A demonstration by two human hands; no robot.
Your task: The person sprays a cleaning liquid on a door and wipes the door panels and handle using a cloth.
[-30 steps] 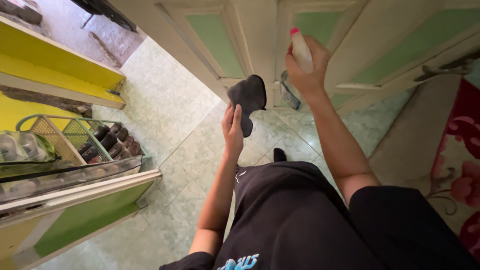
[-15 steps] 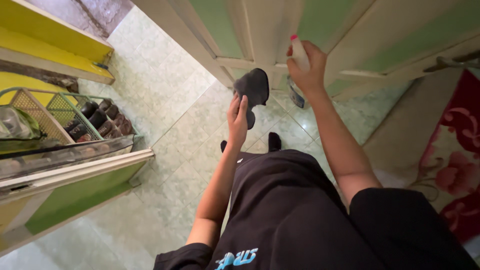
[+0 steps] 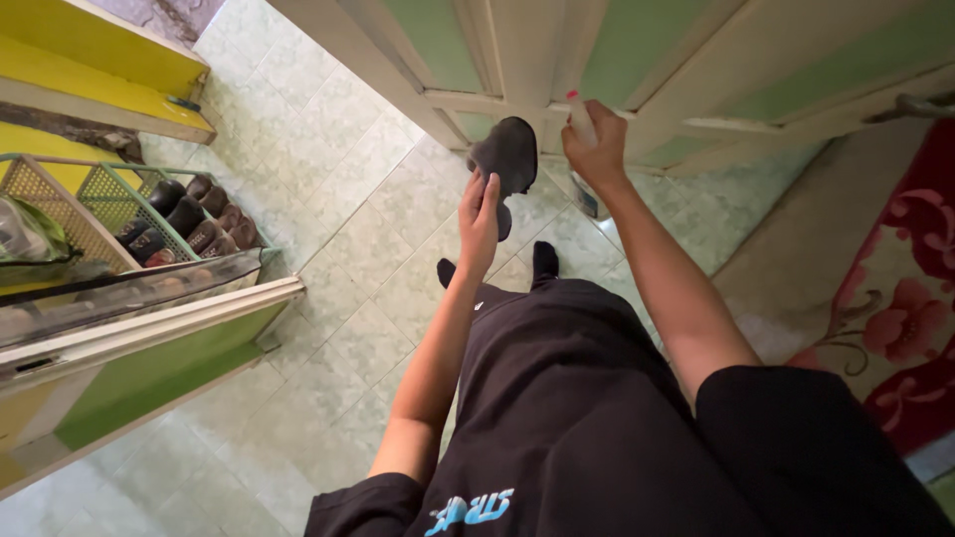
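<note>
my left hand [image 3: 479, 224] has its grip closed on a dark grey cloth [image 3: 507, 157]; the fingers pinch its lower edge and the rest stands up above them in a soft, rounded, rumpled lump, matte and thick like microfibre. it hangs in the air just in front of the cream door [image 3: 517, 50] with green panels, near its bottom rail. my right hand [image 3: 595, 149] is wrapped tight around a white spray bottle [image 3: 581, 117] with a pink tip, held just beside the cloth against the same door. below lies the pale green tiled floor [image 3: 348, 229], with a shoe rack [image 3: 149, 214] off to my left.
</note>
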